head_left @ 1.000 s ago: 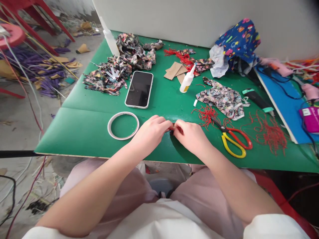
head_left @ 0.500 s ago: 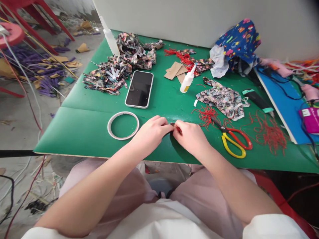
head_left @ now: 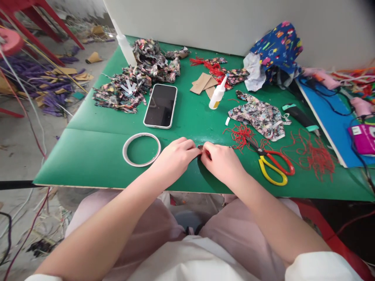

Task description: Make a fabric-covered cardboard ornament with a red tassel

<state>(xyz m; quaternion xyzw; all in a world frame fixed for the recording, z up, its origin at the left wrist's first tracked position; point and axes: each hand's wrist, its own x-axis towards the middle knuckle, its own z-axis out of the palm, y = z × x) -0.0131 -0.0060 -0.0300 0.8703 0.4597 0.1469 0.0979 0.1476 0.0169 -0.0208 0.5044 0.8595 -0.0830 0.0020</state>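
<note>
My left hand (head_left: 179, 153) and my right hand (head_left: 221, 160) meet near the table's front edge, fingertips pinched together. Between them is a small dark patterned piece of fabric (head_left: 200, 147), mostly covered by my fingers. Left of my left hand lies a roll of white tape (head_left: 125, 150). To the right of my right hand are red threads (head_left: 241, 136) and scissors (head_left: 274, 166) with one red and one yellow handle. Beyond them lies a floral fabric piece (head_left: 258, 115). A small white glue bottle (head_left: 217, 95) stands farther back, beside brown cardboard pieces (head_left: 201, 83).
On the green table (head_left: 96, 156) lie a phone (head_left: 160, 105), a heap of floral fabric strips (head_left: 120, 95) and a taller white bottle (head_left: 126, 48). At right are a black-and-teal tool (head_left: 300, 118), a blue board (head_left: 325, 125) and a blue printed cloth (head_left: 277, 48).
The whole view has shifted slightly, so the table items appear a little farther left. My hands keep nearly the same pinch on the fabric piece.
</note>
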